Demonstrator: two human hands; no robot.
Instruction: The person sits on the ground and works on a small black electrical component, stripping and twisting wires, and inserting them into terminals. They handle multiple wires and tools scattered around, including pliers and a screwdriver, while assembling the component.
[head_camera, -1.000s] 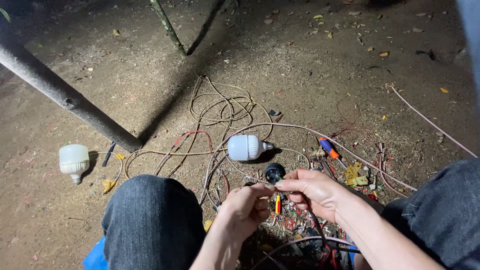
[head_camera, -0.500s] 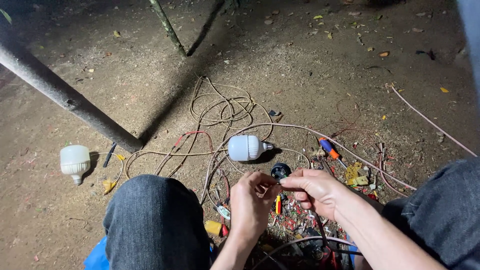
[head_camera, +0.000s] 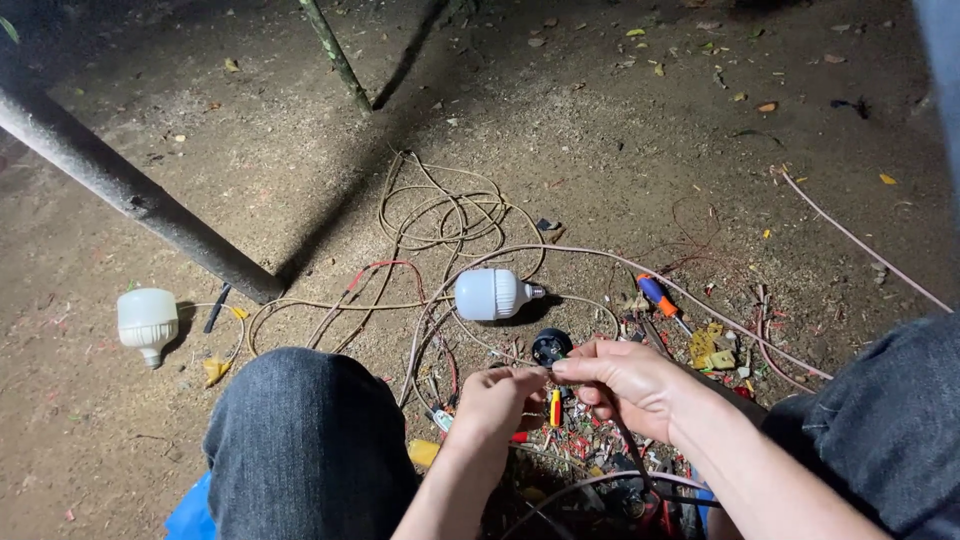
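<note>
A thin wire (head_camera: 540, 368) is pinched between both hands, low in the middle of the view, just above the dirt ground (head_camera: 620, 150). The left hand (head_camera: 500, 400) grips one end with thumb and fingertips, and the right hand (head_camera: 625, 385) is closed on the other end, the two hands almost touching. Just beyond the fingers lies a small black round socket (head_camera: 551, 345), and beyond that a white bulb (head_camera: 490, 294) on its side among loose tan cables (head_camera: 440, 205). A second white bulb (head_camera: 147, 322) lies well apart at the left, near a grey pole (head_camera: 130, 190). An orange-and-blue screwdriver (head_camera: 657, 295) rests to the right of the socket. Red and yellow wire scraps (head_camera: 570, 440) litter the ground beneath the hands, between the denim-clad knees (head_camera: 300, 430).
</note>
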